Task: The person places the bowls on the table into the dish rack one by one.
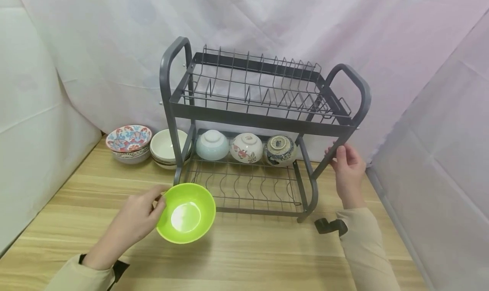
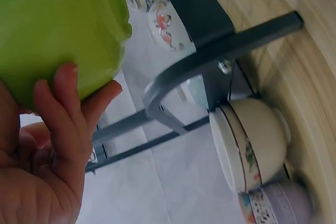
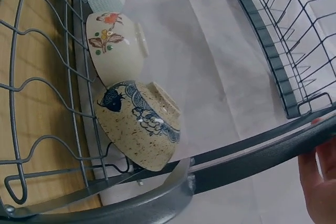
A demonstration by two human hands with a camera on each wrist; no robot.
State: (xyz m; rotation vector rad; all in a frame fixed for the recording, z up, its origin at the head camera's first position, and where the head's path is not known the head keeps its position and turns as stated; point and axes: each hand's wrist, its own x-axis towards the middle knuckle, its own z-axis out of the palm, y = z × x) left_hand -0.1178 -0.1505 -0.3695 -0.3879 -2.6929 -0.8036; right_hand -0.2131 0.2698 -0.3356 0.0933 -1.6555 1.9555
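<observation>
My left hand (image 1: 135, 216) pinches a lime-green bowl (image 1: 186, 213) by its left rim, mouth up, in front of the rack's lower left corner. In the left wrist view the green bowl (image 2: 63, 30) shows its underside, with fingers (image 2: 65, 103) against it. At the right, my right hand (image 1: 349, 172) grips the slanted side post of a dark grey two-tier dish rack (image 1: 263, 120). On the lower tier, a pale blue bowl (image 1: 212, 145), a white flowered bowl (image 1: 246, 148) and a speckled blue-patterned bowl (image 1: 280, 151) lie upside down in a row.
Left of the rack stand a stack of white bowls (image 1: 168, 149) and a stack with a red-and-blue patterned bowl (image 1: 129, 139) on top. The wooden table (image 1: 244, 257) runs beneath everything. White cloth (image 1: 107, 49) hangs behind and at both sides.
</observation>
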